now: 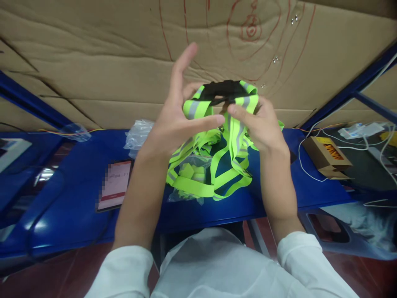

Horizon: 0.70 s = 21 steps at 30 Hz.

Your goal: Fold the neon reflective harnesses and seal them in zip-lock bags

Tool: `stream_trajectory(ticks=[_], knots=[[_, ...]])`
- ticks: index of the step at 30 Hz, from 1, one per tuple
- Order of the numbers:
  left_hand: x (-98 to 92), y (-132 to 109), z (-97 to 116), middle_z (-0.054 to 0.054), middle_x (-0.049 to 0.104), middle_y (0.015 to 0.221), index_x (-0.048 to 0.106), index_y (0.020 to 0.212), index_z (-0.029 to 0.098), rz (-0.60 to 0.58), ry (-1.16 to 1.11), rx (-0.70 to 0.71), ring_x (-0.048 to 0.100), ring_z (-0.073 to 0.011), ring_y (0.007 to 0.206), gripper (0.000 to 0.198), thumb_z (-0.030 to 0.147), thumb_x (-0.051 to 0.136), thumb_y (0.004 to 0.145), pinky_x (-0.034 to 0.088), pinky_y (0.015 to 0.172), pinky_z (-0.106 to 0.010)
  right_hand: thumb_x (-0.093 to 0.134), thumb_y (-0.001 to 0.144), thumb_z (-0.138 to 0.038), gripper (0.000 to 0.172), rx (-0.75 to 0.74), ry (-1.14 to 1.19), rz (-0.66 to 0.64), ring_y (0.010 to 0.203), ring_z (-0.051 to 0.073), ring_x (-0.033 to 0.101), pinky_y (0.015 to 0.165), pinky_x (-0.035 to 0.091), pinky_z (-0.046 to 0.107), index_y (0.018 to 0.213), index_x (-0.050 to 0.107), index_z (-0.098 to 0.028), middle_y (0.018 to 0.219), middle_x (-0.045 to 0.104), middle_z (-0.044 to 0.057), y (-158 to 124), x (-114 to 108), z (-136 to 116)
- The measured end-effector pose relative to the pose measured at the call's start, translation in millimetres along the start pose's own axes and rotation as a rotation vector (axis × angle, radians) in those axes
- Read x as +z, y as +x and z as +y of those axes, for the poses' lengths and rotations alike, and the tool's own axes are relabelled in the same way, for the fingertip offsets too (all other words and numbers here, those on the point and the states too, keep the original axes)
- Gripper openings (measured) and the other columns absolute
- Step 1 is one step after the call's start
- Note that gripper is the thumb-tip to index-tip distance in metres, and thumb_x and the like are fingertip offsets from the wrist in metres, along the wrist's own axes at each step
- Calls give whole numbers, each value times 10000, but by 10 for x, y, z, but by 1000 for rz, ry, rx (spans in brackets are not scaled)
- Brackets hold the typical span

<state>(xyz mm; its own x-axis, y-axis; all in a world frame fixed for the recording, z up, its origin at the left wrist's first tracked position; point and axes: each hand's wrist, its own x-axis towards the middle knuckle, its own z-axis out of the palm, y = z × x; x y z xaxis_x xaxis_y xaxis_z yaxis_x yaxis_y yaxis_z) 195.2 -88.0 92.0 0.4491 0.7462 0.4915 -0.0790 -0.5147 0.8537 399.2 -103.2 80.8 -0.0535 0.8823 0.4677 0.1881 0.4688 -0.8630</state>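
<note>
I hold up a neon-yellow reflective strap harness (231,157) with grey stripes and a black band (225,89) at its top, above a blue table (71,198). My right hand (263,124) pinches the straps just under the black band. My left hand (178,120) is beside it, forefinger stretched upward and thumb pointing right, touching the straps; a yellow loop passes behind its fingers. The loose straps hang down onto the table.
A clear plastic bag (186,182) with folded yellow straps lies under the harness. A phone (114,184) lies left of it, crumpled plastic (138,134) behind. A cardboard wall (93,62) stands at the back. A small cardboard box (327,155) and white cables (356,140) are at right.
</note>
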Motion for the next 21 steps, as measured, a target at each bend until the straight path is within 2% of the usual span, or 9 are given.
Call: stream_trajectory(ticks=[2, 4, 6, 8, 10, 12, 16, 18, 21], knots=[[-13, 30, -78, -44, 616, 1484, 84, 1680, 378, -97, -157, -65, 647, -268, 1328, 1071, 376, 747, 839, 562, 1104, -485, 764, 855, -618, 404, 32, 149, 13, 1129, 292, 748, 1013, 628, 494, 1073, 727, -280, 1144, 770, 31, 1, 1, 1], [2, 72, -176, -56, 646, 1446, 307, 1632, 352, -91, -184, -118, 638, -291, 1347, 900, 420, 752, 852, 587, 1066, -487, 765, 856, -608, 393, 54, 227, -11, 1052, 285, 767, 957, 650, 473, 1026, 718, -257, 1090, 771, 39, 10, -15, 2], [43, 114, -261, -73, 711, 1336, 568, 1459, 291, -35, -179, -182, 675, -311, 1290, 632, 473, 745, 880, 613, 1024, -482, 755, 858, -626, 397, 78, 196, -19, 935, 279, 778, 868, 667, 464, 958, 714, -243, 982, 764, 42, 21, -37, 7], [91, 141, -319, -92, 765, 1187, 694, 1272, 236, -7, -213, -262, 719, -334, 1198, 484, 544, 727, 900, 633, 980, -494, 735, 878, -637, 405, 68, 76, 40, 873, 270, 775, 834, 666, 457, 921, 731, -235, 899, 753, 39, 31, -50, 19], [135, 154, -351, -114, 778, 1102, 723, 1184, 201, 6, -279, -327, 732, -363, 1158, 515, 615, 739, 879, 636, 965, -517, 728, 889, -635, 410, 19, -61, 114, 955, 272, 776, 899, 654, 455, 926, 757, -227, 920, 767, 41, 44, -49, 49], [172, 155, -365, -140, 773, 1110, 720, 1173, 182, 8, -355, -356, 720, -385, 1181, 559, 647, 750, 863, 617, 1002, -541, 736, 885, -620, 401, -17, -103, 149, 1059, 271, 767, 967, 639, 452, 940, 768, -224, 977, 785, 37, 61, -38, 101], [214, 139, -363, -114, 746, 1245, 674, 1278, 209, -23, -448, -301, 693, -359, 1243, 556, 476, 847, 823, 578, 1080, -527, 811, 834, -507, 283, 41, 155, 129, 996, 254, 784, 909, 670, 445, 919, 744, -245, 941, 796, 9, 96, -44, 221], [208, 132, -360, -84, 735, 1280, 630, 1349, 240, -37, -423, -305, 689, -341, 1246, 652, 358, 896, 766, 578, 1081, -509, 847, 780, -410, 225, 82, 306, 71, 992, 260, 785, 902, 679, 454, 892, 721, -260, 948, 799, 5, 110, -69, 249], [183, 137, -386, -90, 714, 1319, 611, 1369, 234, -52, -354, -314, 658, -344, 1289, 707, 317, 915, 736, 548, 1115, -503, 831, 766, -370, 194, 113, 377, 49, 1063, 272, 772, 932, 676, 462, 855, 684, -279, 990, 801, 8, 129, -80, 248]])
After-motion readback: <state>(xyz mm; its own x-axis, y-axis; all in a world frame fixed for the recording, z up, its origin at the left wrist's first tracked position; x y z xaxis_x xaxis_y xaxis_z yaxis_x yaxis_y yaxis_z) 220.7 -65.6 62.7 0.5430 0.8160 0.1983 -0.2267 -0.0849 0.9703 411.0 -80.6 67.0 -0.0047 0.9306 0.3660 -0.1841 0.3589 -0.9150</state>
